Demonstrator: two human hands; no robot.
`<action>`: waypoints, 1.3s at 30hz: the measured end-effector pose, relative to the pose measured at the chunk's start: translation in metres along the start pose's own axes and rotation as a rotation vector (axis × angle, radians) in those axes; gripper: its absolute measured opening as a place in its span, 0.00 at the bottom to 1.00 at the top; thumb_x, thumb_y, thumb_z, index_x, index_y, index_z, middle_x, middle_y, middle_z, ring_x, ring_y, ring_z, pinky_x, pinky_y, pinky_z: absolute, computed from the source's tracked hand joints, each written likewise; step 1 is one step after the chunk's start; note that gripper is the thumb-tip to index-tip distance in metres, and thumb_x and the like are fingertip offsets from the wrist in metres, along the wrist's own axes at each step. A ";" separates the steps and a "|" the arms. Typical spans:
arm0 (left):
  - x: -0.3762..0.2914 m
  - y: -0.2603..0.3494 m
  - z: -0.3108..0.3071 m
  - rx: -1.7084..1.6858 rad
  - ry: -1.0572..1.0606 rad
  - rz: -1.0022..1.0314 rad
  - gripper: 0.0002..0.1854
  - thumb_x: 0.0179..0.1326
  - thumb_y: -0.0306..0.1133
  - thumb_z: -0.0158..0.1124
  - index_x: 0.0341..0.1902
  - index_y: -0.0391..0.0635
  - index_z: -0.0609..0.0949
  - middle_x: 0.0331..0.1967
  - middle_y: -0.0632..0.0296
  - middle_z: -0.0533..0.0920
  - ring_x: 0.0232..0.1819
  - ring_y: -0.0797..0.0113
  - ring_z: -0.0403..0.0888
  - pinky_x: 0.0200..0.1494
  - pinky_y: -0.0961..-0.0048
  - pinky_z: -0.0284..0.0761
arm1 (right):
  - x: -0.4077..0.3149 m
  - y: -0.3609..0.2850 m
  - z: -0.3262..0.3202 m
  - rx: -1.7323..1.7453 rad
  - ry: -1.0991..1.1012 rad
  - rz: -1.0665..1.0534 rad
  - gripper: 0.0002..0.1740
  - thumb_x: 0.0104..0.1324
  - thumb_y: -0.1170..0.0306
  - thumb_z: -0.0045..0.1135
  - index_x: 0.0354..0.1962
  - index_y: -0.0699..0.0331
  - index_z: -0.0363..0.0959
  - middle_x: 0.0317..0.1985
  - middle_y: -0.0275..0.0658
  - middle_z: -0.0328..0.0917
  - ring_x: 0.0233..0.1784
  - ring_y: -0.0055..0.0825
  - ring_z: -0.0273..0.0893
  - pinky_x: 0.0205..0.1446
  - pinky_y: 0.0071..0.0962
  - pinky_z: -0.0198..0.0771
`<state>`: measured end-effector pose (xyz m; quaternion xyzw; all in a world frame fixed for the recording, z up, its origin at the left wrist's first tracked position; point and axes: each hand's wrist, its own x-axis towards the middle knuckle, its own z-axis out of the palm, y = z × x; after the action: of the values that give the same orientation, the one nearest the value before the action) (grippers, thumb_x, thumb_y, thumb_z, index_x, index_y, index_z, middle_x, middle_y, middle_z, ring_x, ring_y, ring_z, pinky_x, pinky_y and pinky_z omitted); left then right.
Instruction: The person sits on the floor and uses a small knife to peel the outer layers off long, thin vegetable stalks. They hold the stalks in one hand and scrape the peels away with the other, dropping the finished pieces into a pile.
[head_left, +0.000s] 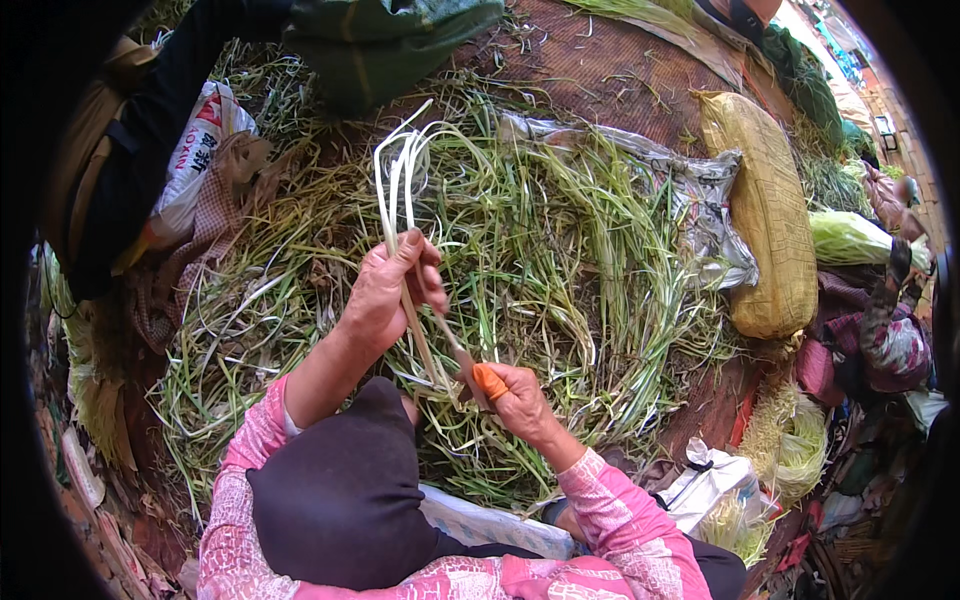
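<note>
My left hand (390, 281) grips a few long pale leafy stalks (407, 180), their white ends bent over at the top and their lower ends slanting down towards my right hand. In my right hand (521, 401) is a small knife (463, 361), its blade blurred and close against the stalks below my left fingers. An orange finger cover (490, 381) sits on the right thumb. Beneath both hands spreads a thick layer of loose green and yellowed leaves (525, 300). My dark-trousered knee (337, 480) is bent up beside the left forearm.
A stuffed yellow woven sack (772, 217) lies at the right, beside a crumpled silvery plastic sheet (712, 202). Pale stalk bundles (799, 442) rest at lower right near a white bag (712, 480). Another person (892, 322) at far right is beside a pale green bundle (855, 238).
</note>
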<state>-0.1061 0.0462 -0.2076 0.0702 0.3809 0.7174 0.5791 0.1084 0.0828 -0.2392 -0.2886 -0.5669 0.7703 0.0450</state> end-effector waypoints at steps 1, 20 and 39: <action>0.001 0.004 0.000 -0.026 -0.024 0.009 0.16 0.62 0.43 0.50 0.27 0.42 0.74 0.13 0.68 0.72 0.12 0.76 0.69 0.16 0.78 0.69 | -0.003 0.002 0.000 -0.044 0.017 -0.021 0.19 0.66 0.59 0.43 0.37 0.68 0.73 0.23 0.28 0.73 0.22 0.13 0.64 0.25 0.15 0.60; 0.012 -0.012 0.011 0.019 0.167 0.074 0.18 0.62 0.47 0.48 0.33 0.42 0.73 0.12 0.70 0.64 0.12 0.78 0.60 0.17 0.79 0.60 | 0.017 -0.007 0.005 -0.133 -0.151 0.068 0.14 0.64 0.65 0.49 0.43 0.66 0.71 0.24 0.27 0.71 0.25 0.13 0.65 0.28 0.15 0.63; -0.002 -0.032 -0.012 0.217 0.100 -0.202 0.14 0.65 0.38 0.47 0.36 0.39 0.73 0.14 0.67 0.72 0.05 0.84 0.56 0.07 0.85 0.52 | 0.008 0.086 -0.110 -1.158 0.613 -0.051 0.08 0.51 0.70 0.59 0.27 0.62 0.69 0.38 0.45 0.67 0.42 0.31 0.66 0.39 0.28 0.66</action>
<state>-0.0876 0.0398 -0.2352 0.0580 0.4897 0.6125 0.6178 0.1784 0.1486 -0.3403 -0.4592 -0.8580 0.2221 0.0604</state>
